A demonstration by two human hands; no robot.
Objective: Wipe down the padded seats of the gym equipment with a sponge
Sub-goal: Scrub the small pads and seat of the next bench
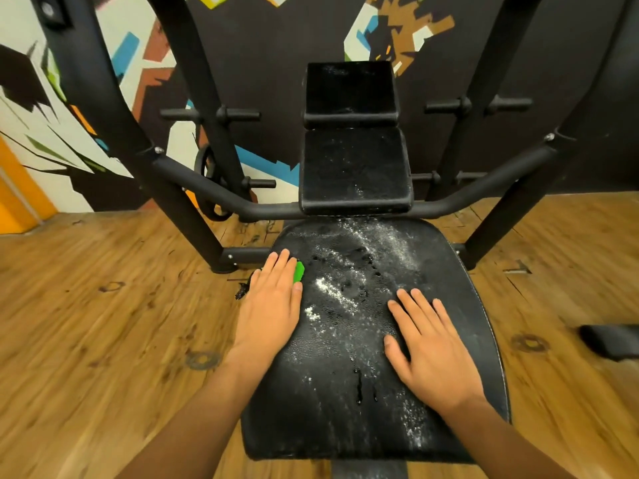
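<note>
A black padded seat [345,392] fills the lower middle, wet in places and streaked with white powder. Behind it stand two black back pads, the lower [356,167] dusted white, the upper [351,91] mostly dark. My left hand [271,305] lies flat with straight fingers on a green sponge [299,271] at the seat's left edge; only a sliver of the sponge shows past my fingers. My right hand [428,347] rests flat on the seat's right half, fingers spread, holding nothing.
Black steel frame tubes [193,188] rise on both sides and cross behind the seat, with plate pegs [238,115] sticking out. A weight plate [207,181] hangs at back left. Wooden floor [103,323] surrounds the bench. A dark object [612,342] lies at the right edge.
</note>
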